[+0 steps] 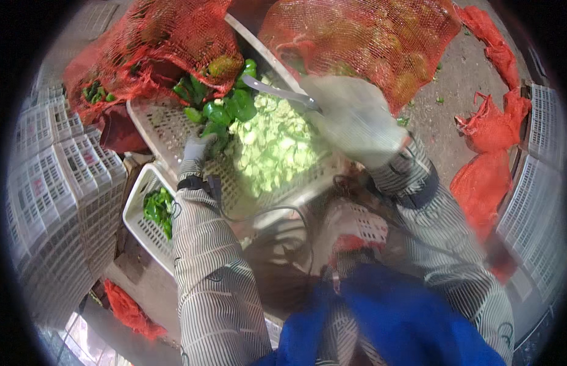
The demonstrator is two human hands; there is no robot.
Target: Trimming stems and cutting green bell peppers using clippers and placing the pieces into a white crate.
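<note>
A grey-white glove covers my left hand (199,148), closed on a dark green bell pepper (216,133) at the left side of a perforated white crate (167,137). My right hand (356,119), in a white glove blurred by motion, grips a knife (278,92) with a curved blade pointing left over the crate. Its handle is hidden inside the glove. Whole, glossy green peppers (237,105) lie just beyond my left hand. A heap of pale green pepper cores (276,143) fills the crate's middle, below the blade.
Red mesh sacks (362,39) stand full at the back, one (161,36) leaning over the crate. A smaller white basket (137,210) at left holds cut green pepper pieces (158,210). Stacked white crates (64,177) flank the left; loose red netting (484,183) lies at right.
</note>
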